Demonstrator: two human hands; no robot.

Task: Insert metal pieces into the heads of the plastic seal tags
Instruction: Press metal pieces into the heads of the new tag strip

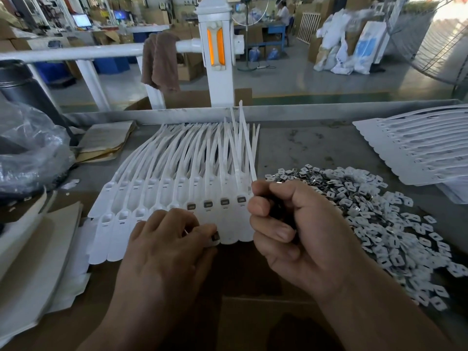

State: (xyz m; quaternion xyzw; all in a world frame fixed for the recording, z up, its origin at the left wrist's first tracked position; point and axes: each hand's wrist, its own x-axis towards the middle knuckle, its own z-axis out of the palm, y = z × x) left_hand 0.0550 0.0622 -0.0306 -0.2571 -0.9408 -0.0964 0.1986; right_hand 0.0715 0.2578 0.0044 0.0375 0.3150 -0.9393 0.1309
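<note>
A joined strip of white plastic seal tags point(162, 193) lies fanned on the table in front of me, tails pointing away. Several heads at its right end carry dark metal pieces point(225, 201); the heads to the left are bare. My left hand point(167, 239) rests on the near part of the strip and pinches one metal piece point(215, 236) between thumb and fingertip. My right hand point(291, 229) hovers just right of the strip, fingers curled round a small clutch of dark metal pieces. A heap of loose metal pieces point(374, 219) spreads out to the right.
More white tag strips point(417, 150) are stacked at the far right. Crumpled clear plastic point(27, 153) and a pile of brown paper point(106, 140) sit at the left. Cardboard point(240, 312) covers the near table. A metal rim point(304, 110) bounds the far edge, with a white post point(217, 59) behind it.
</note>
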